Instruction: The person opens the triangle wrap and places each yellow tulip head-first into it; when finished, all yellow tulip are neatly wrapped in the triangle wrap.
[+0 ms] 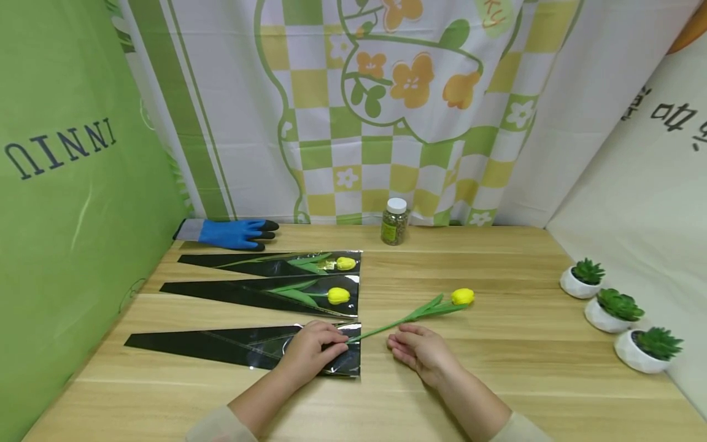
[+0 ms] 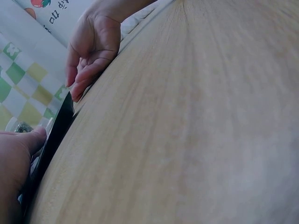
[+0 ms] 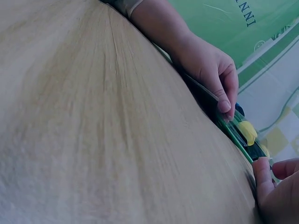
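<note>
A yellow tulip [image 1: 463, 297] with green leaves lies slanted over the table, bloom toward the right. Its stem runs down to the open end of a black, clear-fronted flower sleeve [image 1: 221, 345]. My left hand [image 1: 315, 348] rests over that sleeve, thumb and fingertips pinching the stem's lower end. In the right wrist view the left hand [image 3: 212, 70] has its thumb against the fingers where the green stem begins. My right hand [image 1: 422, 353] is just on the near side of the stem, fingers loosely curled and holding nothing.
Behind lie two sleeves, a middle one [image 1: 221, 291] and a far one [image 1: 204, 260], each with a yellow tulip inside. A blue glove [image 1: 229, 233] is at the back left, a white-lidded jar [image 1: 394, 222] at the back. Three potted succulents, one nearest [image 1: 643, 353], line the right edge.
</note>
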The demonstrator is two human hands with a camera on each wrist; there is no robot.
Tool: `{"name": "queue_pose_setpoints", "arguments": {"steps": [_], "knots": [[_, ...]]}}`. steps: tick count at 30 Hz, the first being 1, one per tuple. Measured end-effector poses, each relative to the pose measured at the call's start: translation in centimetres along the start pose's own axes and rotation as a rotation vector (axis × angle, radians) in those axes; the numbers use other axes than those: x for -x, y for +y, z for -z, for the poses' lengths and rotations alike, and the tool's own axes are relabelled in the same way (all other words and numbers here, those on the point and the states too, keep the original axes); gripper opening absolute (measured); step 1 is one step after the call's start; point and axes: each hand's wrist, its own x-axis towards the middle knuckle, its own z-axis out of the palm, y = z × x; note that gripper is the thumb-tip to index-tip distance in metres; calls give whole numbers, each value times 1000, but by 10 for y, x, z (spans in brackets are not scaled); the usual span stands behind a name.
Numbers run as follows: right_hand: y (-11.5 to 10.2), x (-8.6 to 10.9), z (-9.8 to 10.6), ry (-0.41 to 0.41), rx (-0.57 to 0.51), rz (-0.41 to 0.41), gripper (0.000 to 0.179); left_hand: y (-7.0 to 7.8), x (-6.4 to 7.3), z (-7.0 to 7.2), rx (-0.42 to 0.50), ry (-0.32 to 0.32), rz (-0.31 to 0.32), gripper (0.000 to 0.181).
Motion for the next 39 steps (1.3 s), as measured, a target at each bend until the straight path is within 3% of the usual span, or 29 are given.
{"name": "queue_pose_setpoints", "arguments": {"steps": [6, 10, 13, 18, 21, 25, 29, 39], "knots": [[-4, 2, 4, -24, 74, 22, 39, 2, 0, 2, 16, -9, 18, 11], [-16, 0, 15, -75, 270, 103, 36, 2, 0, 2, 25, -21, 36, 12], [-30, -5, 28, -92, 503, 237, 31, 1, 0, 2, 22, -16, 25, 11], [-54, -18, 50, -24, 1058, 632, 21, 0, -1, 1, 17, -2, 5, 11], [-67, -25, 61, -58, 1307, 782, 24, 0, -1, 2, 16, -3, 5, 11], [-80, -31, 71, -205, 1441, 724, 36, -1, 0, 1, 16, -1, 4, 11], [-87, -36, 73, -288, 1480, 659, 45, -1, 0, 1, 24, -5, 12, 11], [-91, -43, 75, -321, 1449, 505, 37, 0, 0, 2, 32, 0, 10, 11]]}}
